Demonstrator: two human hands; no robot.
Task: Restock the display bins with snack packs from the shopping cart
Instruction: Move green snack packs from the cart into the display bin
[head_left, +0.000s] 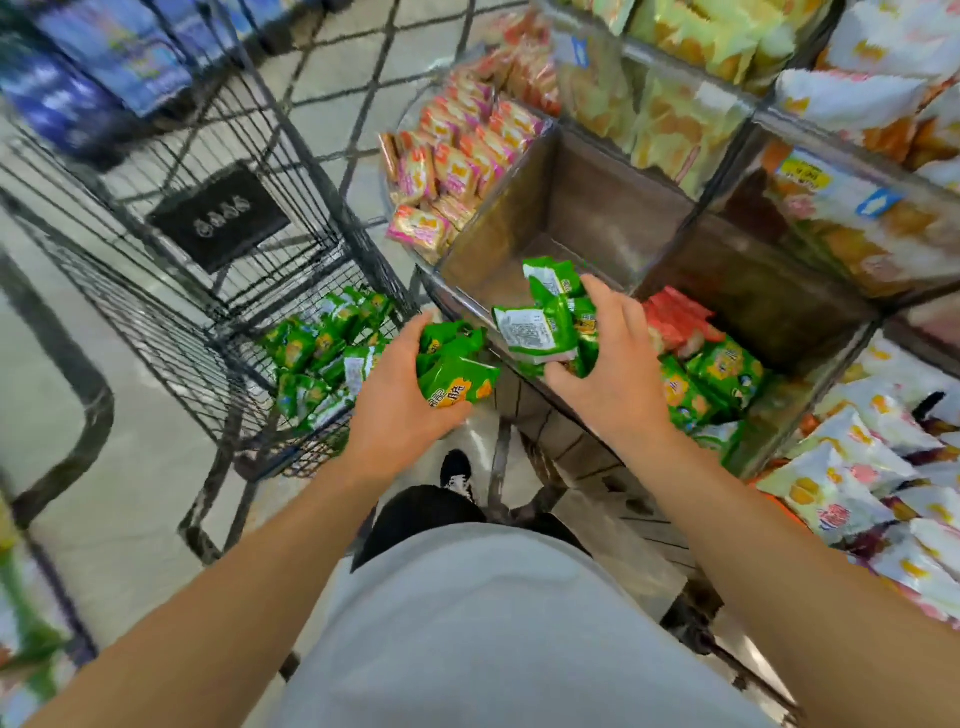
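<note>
Cart (171, 332) left, green packs (322, 358) remaining inside. Bin (545, 208) far right, nearly bare. Left hand (400, 400) grips bundle (454, 364); right hand (608, 364) grips handful (545, 322) above bin rim. Risk: overfull grips, slick wrappers, packs slipping onto floor.

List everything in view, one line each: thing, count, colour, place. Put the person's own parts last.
cart: one, black wire, left.
green packs in cart: many, green, cart's near corner.
held packs: several, green, in both hands by the bin edge.
empty bin: one, clear-walled, brown floor, centre.
green packs in bin: several, green, bin right of the hands.
red packs: a few, red, same bin, behind the green ones.
pink packs: many, pink and orange, bin left of the empty one.
yellow bags: many, yellow-green, upper shelf.
white bags: many, white, right.
shoe: one, black and white, floor.
left hand: grips green packs.
right hand: grips green packs.
</note>
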